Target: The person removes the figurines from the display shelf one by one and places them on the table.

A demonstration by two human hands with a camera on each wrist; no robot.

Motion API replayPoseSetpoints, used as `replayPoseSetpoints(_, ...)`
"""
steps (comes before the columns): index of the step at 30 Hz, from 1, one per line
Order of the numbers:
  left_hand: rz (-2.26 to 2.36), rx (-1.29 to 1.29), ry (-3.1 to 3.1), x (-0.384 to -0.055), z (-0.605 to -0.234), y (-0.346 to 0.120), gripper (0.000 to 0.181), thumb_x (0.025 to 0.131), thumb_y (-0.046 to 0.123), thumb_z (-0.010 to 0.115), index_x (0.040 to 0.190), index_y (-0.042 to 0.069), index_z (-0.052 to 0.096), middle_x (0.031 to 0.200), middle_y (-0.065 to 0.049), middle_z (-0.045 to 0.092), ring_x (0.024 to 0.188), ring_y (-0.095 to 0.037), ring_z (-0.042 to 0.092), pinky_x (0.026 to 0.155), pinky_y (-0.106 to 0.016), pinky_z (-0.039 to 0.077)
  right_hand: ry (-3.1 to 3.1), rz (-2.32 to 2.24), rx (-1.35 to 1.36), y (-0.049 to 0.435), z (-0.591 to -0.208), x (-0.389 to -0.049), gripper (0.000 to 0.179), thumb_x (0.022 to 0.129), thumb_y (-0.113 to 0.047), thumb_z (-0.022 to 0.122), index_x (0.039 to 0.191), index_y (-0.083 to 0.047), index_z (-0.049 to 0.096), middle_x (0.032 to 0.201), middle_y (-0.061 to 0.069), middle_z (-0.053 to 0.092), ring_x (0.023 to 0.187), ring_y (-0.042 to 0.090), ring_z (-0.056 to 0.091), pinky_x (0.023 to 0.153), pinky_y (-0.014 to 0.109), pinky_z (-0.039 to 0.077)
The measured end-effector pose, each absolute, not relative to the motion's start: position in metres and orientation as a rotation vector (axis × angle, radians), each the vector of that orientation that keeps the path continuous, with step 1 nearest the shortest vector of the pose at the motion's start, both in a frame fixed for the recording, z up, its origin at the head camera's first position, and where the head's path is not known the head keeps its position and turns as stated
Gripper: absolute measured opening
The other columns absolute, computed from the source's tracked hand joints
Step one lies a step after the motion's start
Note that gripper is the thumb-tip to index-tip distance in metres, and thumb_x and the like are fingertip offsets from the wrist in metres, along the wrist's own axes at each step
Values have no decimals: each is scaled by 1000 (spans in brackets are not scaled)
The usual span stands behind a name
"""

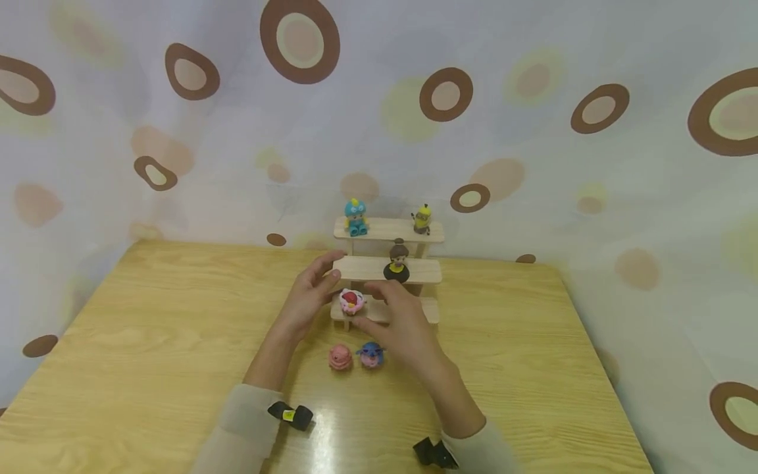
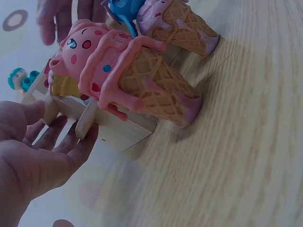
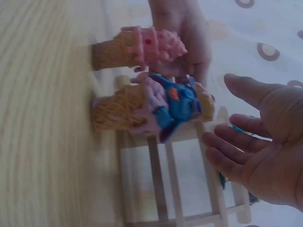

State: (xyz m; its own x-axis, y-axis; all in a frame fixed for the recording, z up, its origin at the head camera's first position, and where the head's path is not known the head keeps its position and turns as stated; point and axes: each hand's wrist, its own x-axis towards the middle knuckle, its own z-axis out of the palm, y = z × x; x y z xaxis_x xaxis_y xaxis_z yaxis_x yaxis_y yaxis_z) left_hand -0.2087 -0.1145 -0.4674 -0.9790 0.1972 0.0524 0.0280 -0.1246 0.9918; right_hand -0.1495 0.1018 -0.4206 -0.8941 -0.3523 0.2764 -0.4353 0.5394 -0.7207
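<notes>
My left hand [image 1: 308,293] is at the left side of a three-tier wooden shelf [image 1: 364,266], its thumb and fingers curled about the middle board's end. On the lowest board's left end sits a small cupcake-like toy [image 1: 352,301] with a white, pink and red top. To its right, my right hand [image 1: 403,322] holds nothing, thumb and fingers spread and apart from the toy. In front of the shelf stand two ice-cream-cone figures: a pink one [image 2: 102,66] and a blue one with sunglasses [image 3: 177,101].
On the top board are a doll in a blue cap [image 1: 356,218] and a yellow minion figure [image 1: 422,219]. A brown-haired doll in black [image 1: 397,263] occupies the middle board. Patterned cloth [image 1: 379,131] hangs behind the wood-grain table [image 1: 177,342].
</notes>
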Motion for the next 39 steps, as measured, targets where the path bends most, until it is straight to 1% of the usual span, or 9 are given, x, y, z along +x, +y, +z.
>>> replayPoseSetpoints(4, 2255, 270, 2001, -208, -469, -116, 47, 113, 23, 54, 158, 15, 47, 170, -8, 33, 156, -33, 31, 116, -59, 43, -2631, 1348, 648, 91, -428, -153, 55, 90, -20, 87, 137, -2, 64, 131, 12, 68, 123, 29, 66, 105, 45, 55)
replayPoseSetpoints(9, 2277, 268, 1976, -208, -469, -114, 45, 112, 21, 55, 157, 16, 48, 169, -8, 35, 154, -33, 35, 116, -60, 43, -2635, 1358, 612, 85, -436, -159, 52, 92, -19, 86, 137, -4, 65, 132, 9, 69, 122, 25, 66, 105, 42, 55)
replayPoseSetpoints(14, 2284, 269, 1982, -208, -470, -114, 46, 112, 21, 55, 157, 15, 48, 170, -9, 33, 156, -32, 32, 115, -60, 43, -2630, 1334, 622, 81, -441, -164, 46, 92, -19, 85, 133, -6, 68, 129, 7, 72, 119, 21, 67, 104, 40, 55)
replayPoseSetpoints(17, 2292, 270, 1984, -208, -471, -115, 47, 112, 21, 55, 158, 14, 48, 169, -9, 35, 155, -33, 34, 115, -60, 44, -2630, 1341, 617, 81, -442, -165, 41, 93, -20, 85, 129, -8, 70, 127, 5, 73, 116, 20, 69, 102, 40, 56)
replayPoseSetpoints(23, 2285, 279, 1990, -207, -473, -116, 47, 112, 23, 55, 158, 15, 47, 171, -10, 30, 158, -34, 26, 116, -62, 42, -2635, 1364, 581, 85, -441, -167, 38, 92, -21, 86, 125, -9, 72, 120, 3, 75, 109, 19, 71, 98, 41, 58)
replayPoseSetpoints(28, 2262, 266, 2009, -207, -473, -115, 47, 112, 25, 55, 158, 17, 47, 170, -10, 32, 156, -38, 30, 116, -64, 40, -2643, 1415, 557, 97, -438, -168, 37, 91, -19, 87, 124, -9, 73, 117, 4, 75, 107, 18, 73, 95, 39, 60)
replayPoseSetpoints(31, 2254, 256, 2022, -207, -473, -114, 46, 112, 25, 55, 157, 19, 49, 168, -9, 36, 154, -37, 35, 117, -63, 40, -2661, 1497, 550, 110, -430, -170, 38, 91, -16, 86, 126, -7, 72, 117, 7, 74, 106, 21, 74, 92, 37, 62)
replayPoseSetpoints(35, 2251, 260, 2035, -209, -473, -113, 44, 112, 26, 56, 156, 23, 51, 167, -6, 39, 153, -33, 38, 117, -59, 42, -2683, 1573, 561, 133, -419, -172, 39, 91, -13, 85, 127, -6, 71, 119, 9, 74, 105, 24, 75, 88, 33, 63)
replayPoseSetpoints(39, 2267, 286, 2004, -209, -474, -115, 45, 112, 24, 55, 157, 19, 49, 166, -5, 40, 152, -32, 39, 117, -57, 42, -2714, 1631, 648, 157, -417, -173, 38, 93, -13, 84, 128, -6, 71, 121, 9, 74, 107, 24, 74, 91, 33, 62)
